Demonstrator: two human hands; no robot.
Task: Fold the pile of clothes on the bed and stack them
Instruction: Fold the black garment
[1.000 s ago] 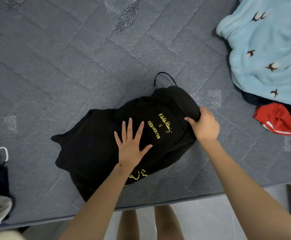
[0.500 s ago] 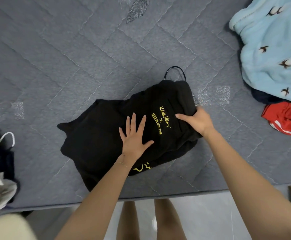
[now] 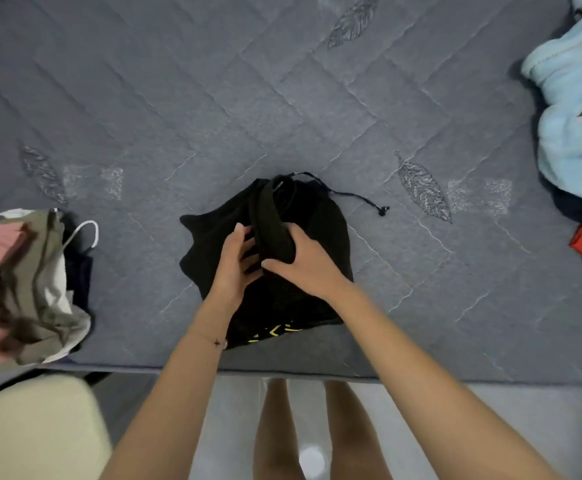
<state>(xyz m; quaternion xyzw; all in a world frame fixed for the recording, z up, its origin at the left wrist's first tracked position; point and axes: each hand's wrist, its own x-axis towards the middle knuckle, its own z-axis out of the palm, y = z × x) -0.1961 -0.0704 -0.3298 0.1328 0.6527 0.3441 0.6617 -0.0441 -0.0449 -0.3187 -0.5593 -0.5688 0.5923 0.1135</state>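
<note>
Left hand (image 3: 234, 268) and right hand (image 3: 305, 263) clamp their grip round a thick fold of the black garment (image 3: 331, 230).

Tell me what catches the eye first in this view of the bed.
A black top lies bunched on the grey bed near its front edge, the right hand gripping a fold of it and the left hand touching the cloth alongside. A light blue fleece fills the right edge; a pile of pink, olive and white clothes sits at the left.
</note>
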